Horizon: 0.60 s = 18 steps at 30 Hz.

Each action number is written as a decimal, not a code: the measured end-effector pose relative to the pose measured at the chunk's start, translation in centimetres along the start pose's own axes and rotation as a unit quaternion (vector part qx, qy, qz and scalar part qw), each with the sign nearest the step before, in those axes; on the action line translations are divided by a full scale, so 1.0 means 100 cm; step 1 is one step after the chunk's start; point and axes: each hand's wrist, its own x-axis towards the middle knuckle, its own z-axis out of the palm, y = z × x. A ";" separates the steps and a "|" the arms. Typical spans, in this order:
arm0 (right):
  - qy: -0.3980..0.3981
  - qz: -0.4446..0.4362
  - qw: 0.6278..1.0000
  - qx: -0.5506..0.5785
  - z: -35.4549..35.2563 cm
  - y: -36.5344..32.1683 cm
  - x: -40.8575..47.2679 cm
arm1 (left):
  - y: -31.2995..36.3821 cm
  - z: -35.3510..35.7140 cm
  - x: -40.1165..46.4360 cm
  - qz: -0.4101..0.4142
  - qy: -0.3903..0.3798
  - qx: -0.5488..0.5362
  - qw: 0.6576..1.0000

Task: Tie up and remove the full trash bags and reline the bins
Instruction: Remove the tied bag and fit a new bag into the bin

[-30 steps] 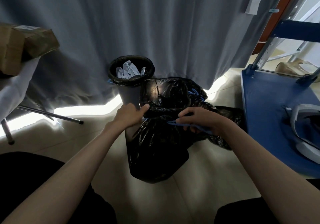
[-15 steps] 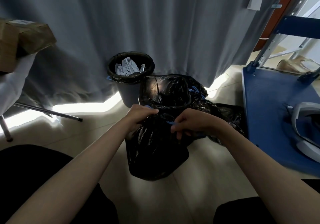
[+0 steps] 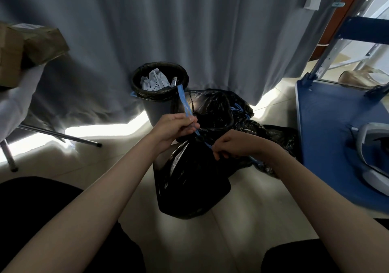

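My left hand (image 3: 175, 128) pinches one blue drawstring (image 3: 185, 104); my right hand (image 3: 235, 146) curls round the other end, mostly hidden beneath my fingers (image 3: 219, 153). The black trash bag (image 3: 189, 180) sits directly below them on the floor, its knot obscured. The lined bin (image 3: 160, 95) stands beyond my left fingers.

the trash bag (image 3: 189, 180) was thin glossy black plastic, crinkled; its drawstring (image 3: 185, 104) smooth blue plastic. the curtain (image 3: 189, 30) was matt grey cloth, the floor (image 3: 242, 226) smooth pale tile, the boxes (image 3: 31, 45) rough brown cardboard.

Bare forearms, black trousers (image 3: 52, 205)
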 end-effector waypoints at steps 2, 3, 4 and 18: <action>0.004 0.002 1.000 0.021 -0.002 -0.002 -0.004 | -0.007 -0.001 0.001 -0.016 0.039 -0.015 0.999; 0.002 0.003 1.000 0.027 -0.004 -0.003 -0.006 | -0.012 -0.001 0.002 -0.024 0.058 -0.024 0.998; -0.002 0.000 0.999 0.035 -0.004 -0.004 -0.008 | -0.016 0.000 0.001 -0.032 0.073 -0.038 0.996; 0.121 0.011 0.914 0.386 0.010 -0.008 0.011 | -0.017 0.005 -0.009 0.011 -0.018 0.073 0.997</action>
